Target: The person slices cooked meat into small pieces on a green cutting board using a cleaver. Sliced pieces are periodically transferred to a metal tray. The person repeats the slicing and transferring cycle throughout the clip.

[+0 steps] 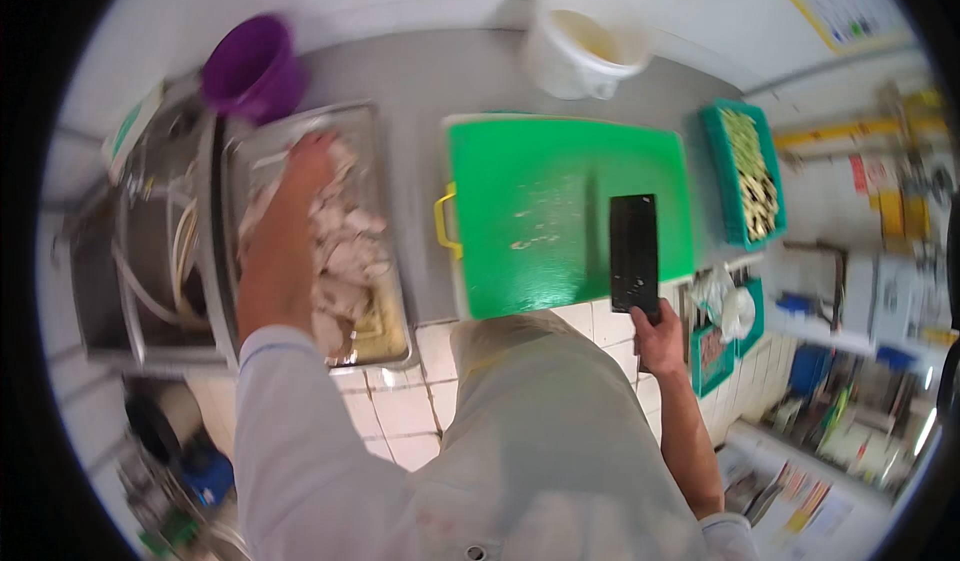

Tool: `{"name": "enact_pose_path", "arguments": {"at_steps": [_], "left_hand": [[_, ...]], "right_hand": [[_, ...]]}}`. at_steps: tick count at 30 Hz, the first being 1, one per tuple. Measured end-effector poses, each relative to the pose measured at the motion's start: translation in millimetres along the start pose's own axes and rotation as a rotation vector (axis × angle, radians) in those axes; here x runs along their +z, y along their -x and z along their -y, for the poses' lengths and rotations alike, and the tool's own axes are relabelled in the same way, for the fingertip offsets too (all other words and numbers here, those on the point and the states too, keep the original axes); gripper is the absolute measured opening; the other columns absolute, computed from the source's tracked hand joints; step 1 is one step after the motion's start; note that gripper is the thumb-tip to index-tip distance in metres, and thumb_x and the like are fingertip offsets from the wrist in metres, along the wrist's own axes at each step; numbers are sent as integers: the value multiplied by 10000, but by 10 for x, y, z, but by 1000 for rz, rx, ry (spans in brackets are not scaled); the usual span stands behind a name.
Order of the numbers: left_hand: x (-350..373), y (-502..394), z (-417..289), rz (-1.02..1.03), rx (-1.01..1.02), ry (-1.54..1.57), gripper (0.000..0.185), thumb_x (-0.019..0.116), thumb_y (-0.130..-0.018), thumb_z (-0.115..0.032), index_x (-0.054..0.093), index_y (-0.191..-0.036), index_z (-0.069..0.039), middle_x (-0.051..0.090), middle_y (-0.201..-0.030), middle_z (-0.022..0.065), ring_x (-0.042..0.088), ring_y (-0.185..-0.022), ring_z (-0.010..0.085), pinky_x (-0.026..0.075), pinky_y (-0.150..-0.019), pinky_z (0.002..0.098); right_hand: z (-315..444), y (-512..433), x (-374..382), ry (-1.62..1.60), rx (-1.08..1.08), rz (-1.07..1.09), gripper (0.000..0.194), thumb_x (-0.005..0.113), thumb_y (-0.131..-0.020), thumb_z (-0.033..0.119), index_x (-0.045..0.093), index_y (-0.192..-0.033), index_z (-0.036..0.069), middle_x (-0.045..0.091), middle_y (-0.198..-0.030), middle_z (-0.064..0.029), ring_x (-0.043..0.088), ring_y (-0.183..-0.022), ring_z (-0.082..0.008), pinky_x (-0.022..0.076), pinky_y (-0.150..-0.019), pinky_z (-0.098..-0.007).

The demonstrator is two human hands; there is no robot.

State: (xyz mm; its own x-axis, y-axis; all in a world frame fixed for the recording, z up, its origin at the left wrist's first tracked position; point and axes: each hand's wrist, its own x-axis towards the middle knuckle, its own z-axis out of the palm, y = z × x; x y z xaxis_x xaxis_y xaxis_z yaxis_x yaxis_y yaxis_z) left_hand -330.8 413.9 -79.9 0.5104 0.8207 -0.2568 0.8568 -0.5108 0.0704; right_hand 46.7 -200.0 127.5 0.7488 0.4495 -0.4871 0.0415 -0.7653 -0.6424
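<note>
My left hand (311, 162) reaches into a metal tray (397, 291) of pale meat pieces (349, 261); its fingers are blurred, so whether they grip a piece cannot be told. Some liquid lies at the tray's near end. My right hand (660, 340) is closed on the handle of a cleaver (634, 253) with a broad dark blade. The blade is over the right part of a green cutting board (525, 201), on which small scraps and a wet sheen show. A yellow handle (445, 220) is at the board's left edge.
Behind the tray stands a purple bucket (259, 73), and behind the board a white bucket (585, 43). A teal crate (742, 171) of chopped food is at the right, with another teal crate (712, 358) lower down. A metal sink (157, 261) with a hose adjoins the tray's left.
</note>
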Motion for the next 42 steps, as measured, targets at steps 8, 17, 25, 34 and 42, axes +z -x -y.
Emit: {"name": "enact_pose_path", "arguments": {"at_steps": [8, 17, 25, 34, 42], "left_hand": [[-405, -286, 517, 194, 330, 179, 707, 946, -790, -223, 761, -1459, -87, 828, -1270, 200, 777, -1185, 445, 609, -1041, 507], [-1000, 262, -247, 104, -304, 1052, 476, 891, -1003, -412, 734, -1307, -82, 721, -998, -15, 604, -728, 92, 488, -643, 309], [-803, 1241, -2851, 466, -246, 1742, 576, 900, -1010, -283, 635, -1481, -86, 755, -1346, 96, 785, -1139, 222, 653, -900, 373], [-224, 2111, -4415, 108, -192, 1092, 922, 972, -927, -445, 485, -1537, 46, 756, -890, 90, 741, -766, 239, 600, -726, 407], [-354, 2259, -4371, -434, 460, 613, 346, 882, -956, -209, 705, -1213, -58, 712, -1205, 137, 687, -1131, 377, 566, -967, 489]], "right_hand": [[-302, 108, -124, -145, 128, -57, 297, 787, -1078, 252, 620, -1085, 7, 650, -761, -46, 620, -589, -139, 502, -539, -372], [-282, -17, -121, -246, 133, -11, 216, 758, -1108, 195, 653, -1110, 6, 673, -779, -62, 598, -578, -123, 497, -513, -351], [-275, -376, -131, -73, -119, 23, 326, 746, -1083, 230, 613, -1253, -13, 752, -923, -188, 731, -792, -328, 579, -754, -479], [-289, -840, -395, 214, -319, 125, 317, 665, -1113, 192, 565, -1360, 20, 758, -941, -292, 723, -904, -558, 571, -782, -612], [-89, -760, -870, 222, -357, 300, 281, 673, -1122, 236, 594, -1295, 30, 767, -917, -267, 754, -880, -507, 581, -761, -616]]}}
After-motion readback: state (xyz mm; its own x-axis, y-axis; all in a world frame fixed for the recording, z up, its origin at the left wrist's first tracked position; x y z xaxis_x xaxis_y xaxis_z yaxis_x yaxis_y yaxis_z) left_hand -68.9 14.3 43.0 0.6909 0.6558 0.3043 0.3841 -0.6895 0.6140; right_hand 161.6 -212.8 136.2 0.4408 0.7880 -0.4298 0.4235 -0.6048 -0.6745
